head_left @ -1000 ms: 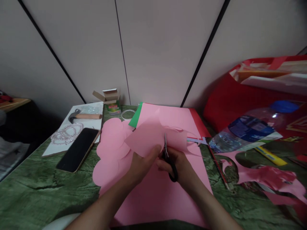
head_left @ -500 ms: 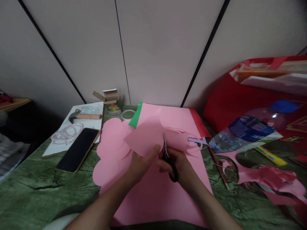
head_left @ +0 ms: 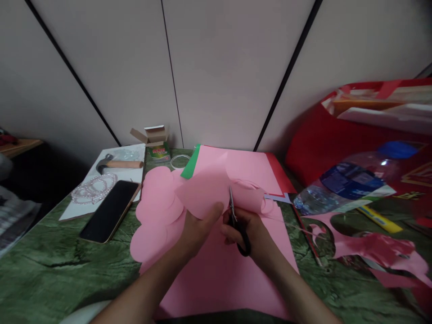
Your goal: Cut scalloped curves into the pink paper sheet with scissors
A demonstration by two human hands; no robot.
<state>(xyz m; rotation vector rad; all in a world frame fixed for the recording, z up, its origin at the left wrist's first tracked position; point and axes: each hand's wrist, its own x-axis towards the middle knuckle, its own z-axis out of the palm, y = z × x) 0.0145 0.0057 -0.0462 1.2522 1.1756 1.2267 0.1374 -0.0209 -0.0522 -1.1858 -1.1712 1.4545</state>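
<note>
Pale grey wall (head_left: 216, 81), green tabletop (head_left: 43, 274)

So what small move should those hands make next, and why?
Probably a short snip, the left hand gently turning the pink paper into the scissors. The right hand already holds them with the blades at the paper, the left pinches it close by, and pink paper shows on both sides of the blades.

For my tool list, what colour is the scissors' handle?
The handle is black, best seen in the head view.
</note>
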